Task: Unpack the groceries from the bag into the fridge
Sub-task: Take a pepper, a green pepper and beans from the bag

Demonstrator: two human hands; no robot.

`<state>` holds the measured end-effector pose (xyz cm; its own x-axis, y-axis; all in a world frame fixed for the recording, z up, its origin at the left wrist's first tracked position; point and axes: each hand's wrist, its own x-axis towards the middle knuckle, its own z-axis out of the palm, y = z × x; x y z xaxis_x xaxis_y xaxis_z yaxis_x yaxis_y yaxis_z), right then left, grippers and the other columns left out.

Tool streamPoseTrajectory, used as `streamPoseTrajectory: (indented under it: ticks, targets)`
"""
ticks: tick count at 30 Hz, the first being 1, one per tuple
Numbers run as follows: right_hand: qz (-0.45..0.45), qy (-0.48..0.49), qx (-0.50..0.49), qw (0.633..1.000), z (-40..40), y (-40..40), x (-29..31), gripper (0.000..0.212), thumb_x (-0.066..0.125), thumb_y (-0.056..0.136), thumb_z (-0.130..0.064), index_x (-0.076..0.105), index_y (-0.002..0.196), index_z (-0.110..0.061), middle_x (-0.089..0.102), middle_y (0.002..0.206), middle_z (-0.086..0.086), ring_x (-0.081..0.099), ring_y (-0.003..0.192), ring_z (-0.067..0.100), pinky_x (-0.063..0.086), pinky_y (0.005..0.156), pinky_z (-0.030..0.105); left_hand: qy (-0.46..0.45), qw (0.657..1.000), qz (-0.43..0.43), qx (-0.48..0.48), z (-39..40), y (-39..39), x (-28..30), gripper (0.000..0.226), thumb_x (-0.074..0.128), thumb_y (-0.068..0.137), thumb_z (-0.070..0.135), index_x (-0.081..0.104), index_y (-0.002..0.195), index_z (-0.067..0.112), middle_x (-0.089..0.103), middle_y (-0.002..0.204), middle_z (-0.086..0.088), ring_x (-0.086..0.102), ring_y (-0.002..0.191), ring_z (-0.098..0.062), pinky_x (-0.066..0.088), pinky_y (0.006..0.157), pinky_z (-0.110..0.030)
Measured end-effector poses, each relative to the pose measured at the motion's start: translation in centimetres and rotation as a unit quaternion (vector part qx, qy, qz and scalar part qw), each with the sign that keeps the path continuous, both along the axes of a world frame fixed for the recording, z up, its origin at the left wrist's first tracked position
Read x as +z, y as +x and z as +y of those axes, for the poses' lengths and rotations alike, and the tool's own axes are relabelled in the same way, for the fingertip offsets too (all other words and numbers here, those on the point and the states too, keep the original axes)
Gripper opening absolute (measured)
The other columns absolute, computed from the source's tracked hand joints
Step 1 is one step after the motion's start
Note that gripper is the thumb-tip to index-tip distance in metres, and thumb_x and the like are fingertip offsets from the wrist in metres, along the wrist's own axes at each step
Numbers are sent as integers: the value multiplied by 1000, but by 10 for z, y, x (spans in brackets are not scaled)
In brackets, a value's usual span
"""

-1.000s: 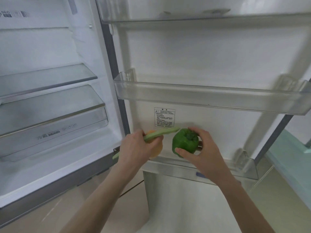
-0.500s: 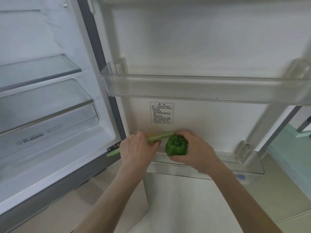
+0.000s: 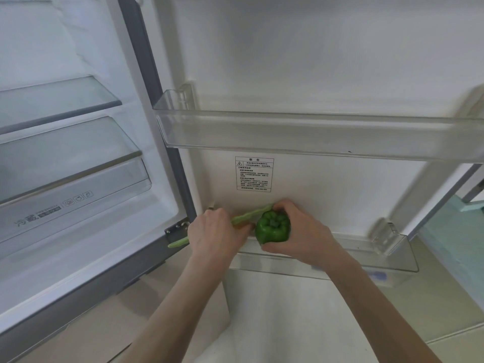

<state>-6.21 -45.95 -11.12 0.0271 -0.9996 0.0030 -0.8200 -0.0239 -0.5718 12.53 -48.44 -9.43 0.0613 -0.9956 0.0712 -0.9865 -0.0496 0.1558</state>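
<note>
Far left, the fridge (image 3: 78, 74) holds glass shelves (image 3: 60, 100) and a frosted drawer (image 3: 73, 195). My left hand (image 3: 214, 231) has its fingers curled round a long, pale green stalk (image 3: 248, 214) that sticks out both sides of my fist, with something orange (image 3: 239, 226) tucked under it; I cannot tell what that is. My right hand (image 3: 301, 231) grips a glossy, lobed green pepper (image 3: 272, 227), stem up, just at the clear plastic rim of the lower door bin (image 3: 392, 247). Above, the upper door bin (image 3: 288, 132) is see-through too.
</note>
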Motion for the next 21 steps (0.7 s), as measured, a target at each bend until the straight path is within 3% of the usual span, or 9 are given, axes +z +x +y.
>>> streamPoseTrajectory:
  ticks: [8,12,15,18,21]
  targets:
    - [-45,-2,-11,999,6,5,2,87,82,62,-69,32,129,-48,54,128,-25,60,111,10,51,95,41,-7,999,43,-19,12,16,13,49,54,92,64,50,90,15,52,83,-1,66,92,-34,36,66,-35]
    - [-75,-43,-20,996,13,0,4,87,75,72,-72,31,141,-43,52,133,-20,55,120,10,50,99,42,-59,997,50,-27,18,26,20,39,57,95,57,57,100,18,56,91,3,57,79,-24,40,66,-34]
    - [-97,-111,-22,989,20,-7,12,79,72,80,-64,37,145,-37,48,141,-18,43,129,7,45,105,34,-97,992,66,-44,21,27,29,40,60,93,58,61,101,19,62,93,3,61,83,-23,52,73,-37]
    - [-45,-201,22,978,25,-11,24,60,65,90,-55,51,143,-30,47,144,-14,38,132,9,36,109,27,-95,986,108,-86,22,14,39,39,62,92,59,61,99,21,62,89,5,60,82,-19,50,72,-34]
    - [39,-243,76,966,21,-19,27,45,58,99,-46,57,141,-31,56,139,-13,48,127,11,37,108,30,-88,975,143,-148,19,-7,45,35,65,92,59,61,100,25,62,90,9,60,84,-16,53,77,-35]
